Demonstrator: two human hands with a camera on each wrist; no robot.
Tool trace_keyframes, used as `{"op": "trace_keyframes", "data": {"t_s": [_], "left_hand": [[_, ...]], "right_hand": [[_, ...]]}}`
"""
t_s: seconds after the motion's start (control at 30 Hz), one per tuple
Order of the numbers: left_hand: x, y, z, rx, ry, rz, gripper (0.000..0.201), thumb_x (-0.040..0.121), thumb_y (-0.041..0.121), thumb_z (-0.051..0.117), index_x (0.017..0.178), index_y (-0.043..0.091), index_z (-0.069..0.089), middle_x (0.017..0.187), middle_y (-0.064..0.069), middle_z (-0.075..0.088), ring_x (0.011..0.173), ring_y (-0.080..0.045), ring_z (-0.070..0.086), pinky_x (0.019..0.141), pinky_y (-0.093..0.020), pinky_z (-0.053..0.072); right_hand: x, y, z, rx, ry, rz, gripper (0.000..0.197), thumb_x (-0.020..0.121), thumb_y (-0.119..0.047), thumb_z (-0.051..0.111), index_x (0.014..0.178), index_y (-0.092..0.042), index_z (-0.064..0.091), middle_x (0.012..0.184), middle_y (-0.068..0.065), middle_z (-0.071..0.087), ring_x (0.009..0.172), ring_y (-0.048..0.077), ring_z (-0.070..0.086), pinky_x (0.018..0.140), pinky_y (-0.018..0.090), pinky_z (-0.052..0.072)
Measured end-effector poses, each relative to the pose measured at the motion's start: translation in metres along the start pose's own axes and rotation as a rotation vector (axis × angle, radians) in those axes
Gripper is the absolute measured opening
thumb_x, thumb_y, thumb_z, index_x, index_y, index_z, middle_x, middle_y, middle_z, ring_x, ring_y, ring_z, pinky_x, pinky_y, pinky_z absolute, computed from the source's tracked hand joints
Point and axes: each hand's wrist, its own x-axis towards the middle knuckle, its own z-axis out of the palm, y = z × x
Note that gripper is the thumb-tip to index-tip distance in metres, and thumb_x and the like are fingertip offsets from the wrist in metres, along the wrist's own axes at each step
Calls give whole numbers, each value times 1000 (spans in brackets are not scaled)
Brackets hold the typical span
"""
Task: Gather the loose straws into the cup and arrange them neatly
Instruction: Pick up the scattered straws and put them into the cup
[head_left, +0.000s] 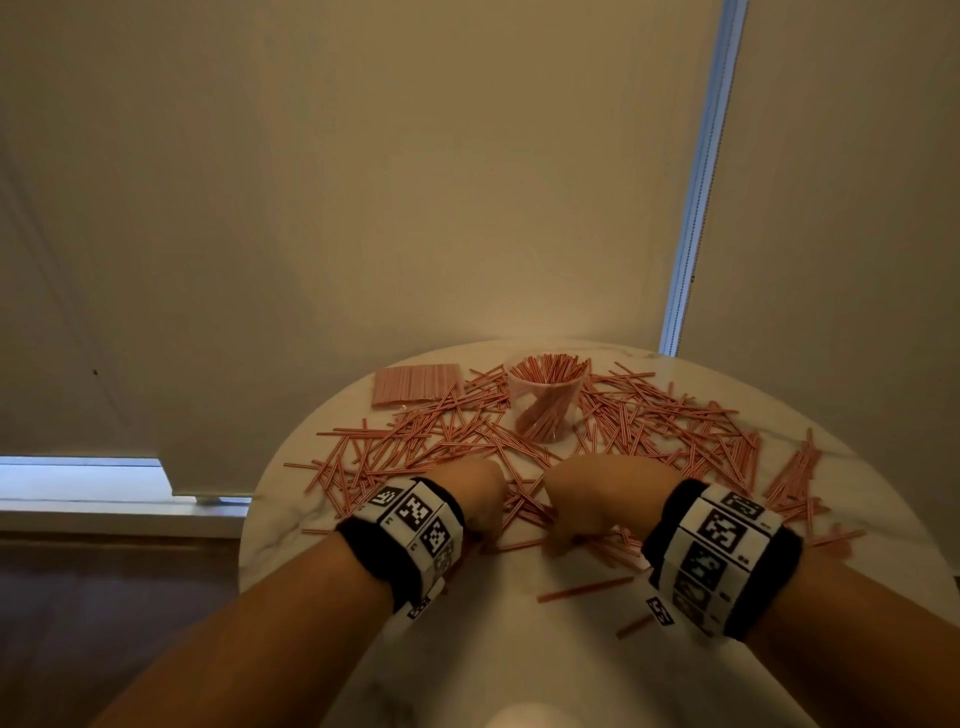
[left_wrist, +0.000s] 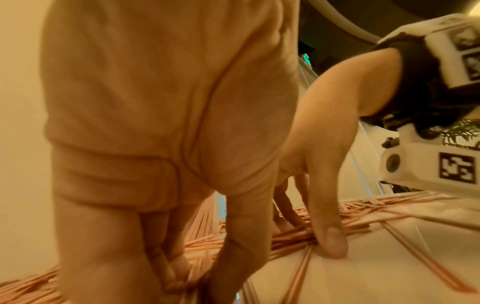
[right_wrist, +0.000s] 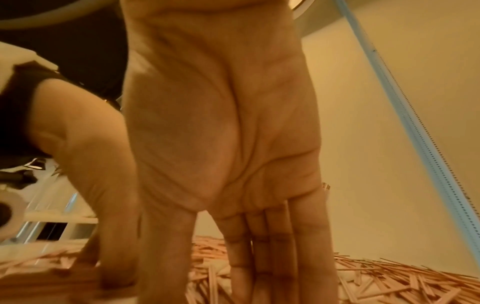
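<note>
Red-and-white striped straws (head_left: 649, 415) lie scattered over a round white table (head_left: 519, 665). A clear cup (head_left: 543, 402) stands at the back middle, holding a fanned bunch of straws. Both hands are down on the pile at the front middle, close together. My left hand (head_left: 485, 525) points down, and in the left wrist view its thumb and fingers (left_wrist: 192, 283) close around a small bunch of straws (left_wrist: 291, 236). My right hand (head_left: 566, 540) has straight fingers (right_wrist: 272, 267) pressing on the straws (right_wrist: 389, 283), thumb set apart on the tabletop.
A flat packet of straws (head_left: 415, 387) lies at the back left of the table. Two single straws (head_left: 587, 590) lie near the front edge. Pale roller blinds hang behind the table, and dark floor shows to the left.
</note>
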Motion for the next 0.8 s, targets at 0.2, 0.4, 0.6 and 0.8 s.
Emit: {"op": "trace_keyframes", "data": {"t_s": [0.2, 0.4, 0.6, 0.8], "left_hand": [[10, -19, -6, -151, 19, -45, 26, 92, 30, 69, 107, 8, 68, 87, -2, 64, 85, -20, 60, 68, -28, 49], [14, -39, -2, -504, 54, -100, 35, 102, 28, 52, 117, 0, 66, 119, -19, 69, 94, -27, 65, 96, -43, 54], [19, -41, 2, -1292, 72, -93, 23, 106, 9, 43, 99, -1, 62, 74, -7, 65, 64, -18, 62, 66, -34, 53], [26, -36, -10, -1540, 200, -179, 23, 102, 1, 40, 100, 2, 63, 63, -2, 49, 51, -12, 39, 49, -25, 33]], "right_hand": [[-1, -1, 1, -77, 85, -4, 29, 85, -21, 71, 69, -14, 47, 67, -1, 50, 60, 18, 49, 60, 31, 44], [-5, -5, -2, -57, 45, 9, 29, 84, -18, 66, 66, -16, 44, 69, 0, 49, 58, 16, 46, 49, 26, 37], [-9, 4, -12, 42, 22, 16, 20, 98, -13, 51, 109, -3, 63, 89, 6, 57, 78, 23, 56, 68, 29, 47], [-13, 33, -25, 355, 56, 7, 16, 99, -18, 52, 97, -12, 67, 79, -4, 64, 65, 10, 60, 60, 21, 48]]}}
